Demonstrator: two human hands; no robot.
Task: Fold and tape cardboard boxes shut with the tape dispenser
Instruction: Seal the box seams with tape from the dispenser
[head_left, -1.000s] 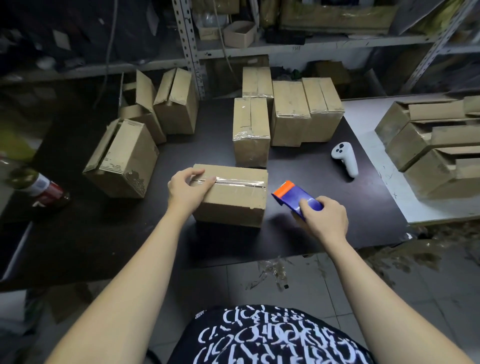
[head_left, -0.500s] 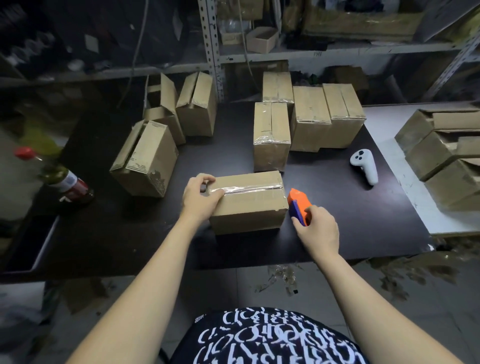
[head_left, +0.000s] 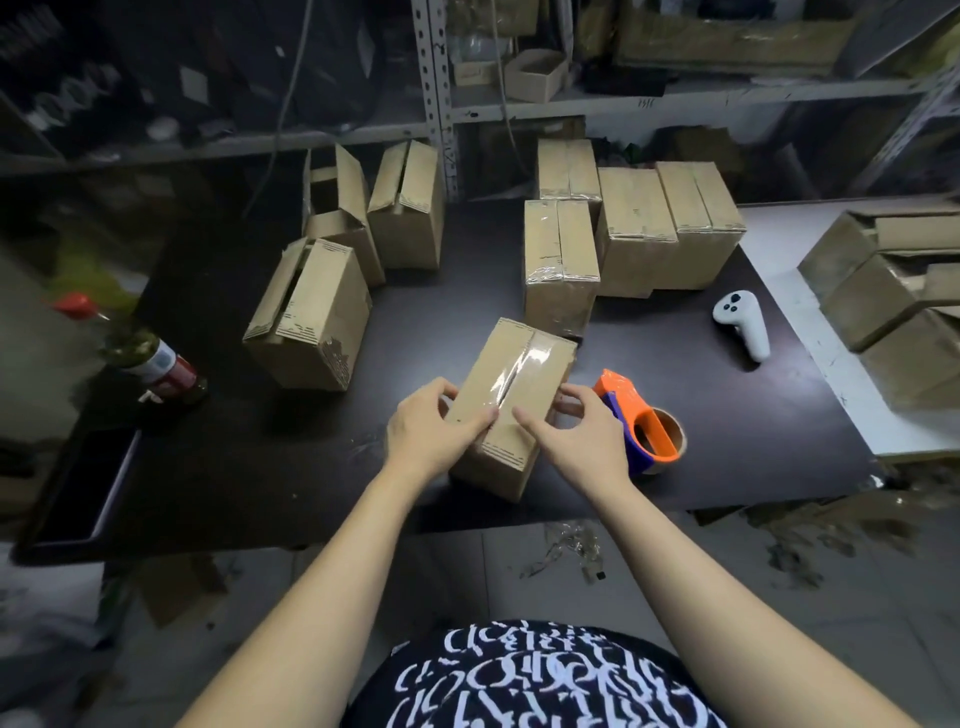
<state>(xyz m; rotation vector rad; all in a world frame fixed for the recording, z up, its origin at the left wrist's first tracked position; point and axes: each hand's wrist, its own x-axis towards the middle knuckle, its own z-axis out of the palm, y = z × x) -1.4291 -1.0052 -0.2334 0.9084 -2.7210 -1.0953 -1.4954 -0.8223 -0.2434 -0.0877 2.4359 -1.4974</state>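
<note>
Mid-table, left hand (head_left: 423, 434) and right hand (head_left: 576, 441) clasp the taped cardboard box (head_left: 519, 374), thumbs pressing its seam, seemingly smoothing tape; tape dispenser (head_left: 641, 415) lies at its 3 o'clock; next, reach the unsealed box (head_left: 311, 312) at 10 o'clock.

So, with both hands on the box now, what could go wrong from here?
1. The tape along the seam of the box looks wrinkled, so it may lift if the left hand and right hand do not press it flat.
2. The tape dispenser lies right beside the right hand; a quick move could knock it.
3. The box's far corner is close to another taped box, so turning it may push that one.
</note>
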